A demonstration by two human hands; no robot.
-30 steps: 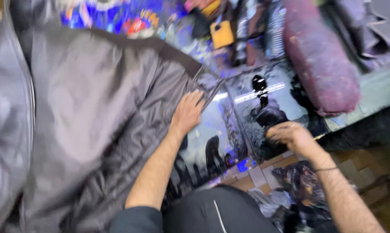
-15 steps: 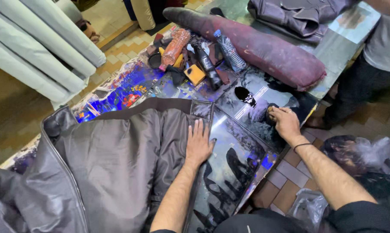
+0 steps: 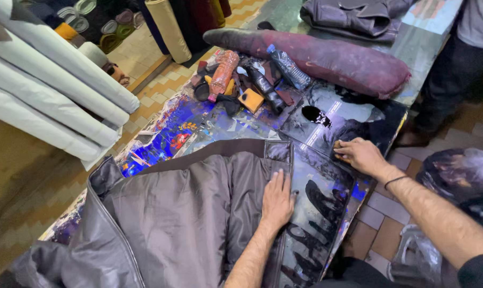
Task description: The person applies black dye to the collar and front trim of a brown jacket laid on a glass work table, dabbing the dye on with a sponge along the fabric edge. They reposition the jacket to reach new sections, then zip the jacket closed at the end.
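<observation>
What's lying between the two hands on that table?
In the head view, nothing loose: only glossy printed table surface separates the left hand, flat on the dark jacket's edge, from the right hand.

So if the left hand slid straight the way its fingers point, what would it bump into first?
The left hand lies flat on the grey jacket, fingers pointing up the table. It would likely cross the jacket's top edge first, then reach the orange box among the clutter, though depth is unclear.
</observation>
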